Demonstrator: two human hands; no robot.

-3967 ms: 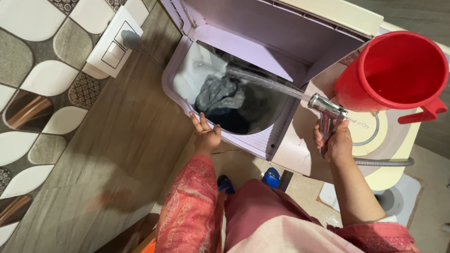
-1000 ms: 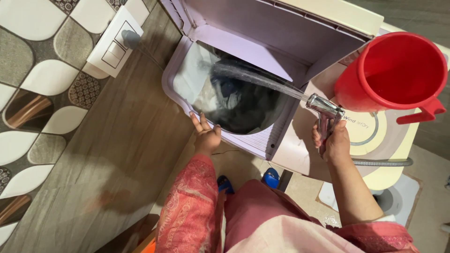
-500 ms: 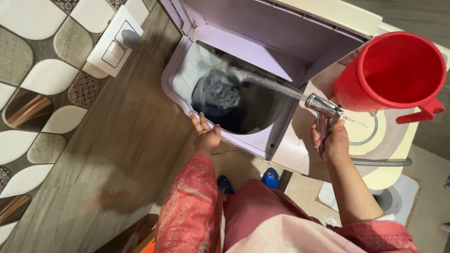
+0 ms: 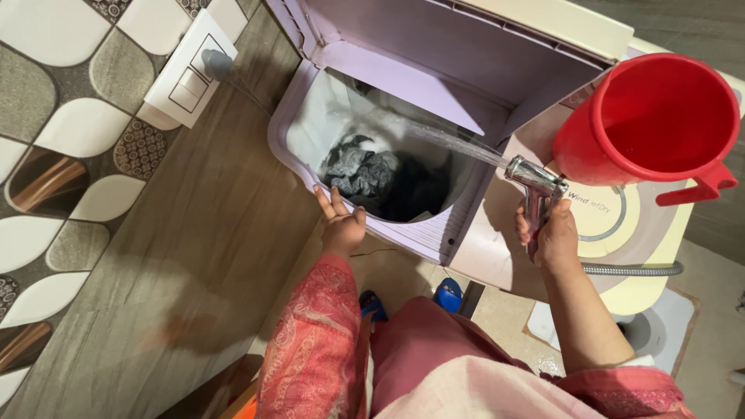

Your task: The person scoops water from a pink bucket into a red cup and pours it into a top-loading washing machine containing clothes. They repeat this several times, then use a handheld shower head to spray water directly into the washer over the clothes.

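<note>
My right hand grips a chrome hand sprayer on a metal hose. A jet of water shoots from it into the open tub of a lilac washing machine. Dark grey clothes swirl in the water inside the tub. My left hand rests on the tub's front rim, fingers spread over the edge, holding nothing. The machine's lid stands raised at the back.
A red plastic jug stands on the machine's cream right-hand cover. A white switch plate is on the patterned tile wall at left. Wood-look wall panel runs beside the machine. My blue sandals show below.
The clothes in the tub have turned and shifted with the swirling water. Both hands, the sprayer and the jug stay where they were.
</note>
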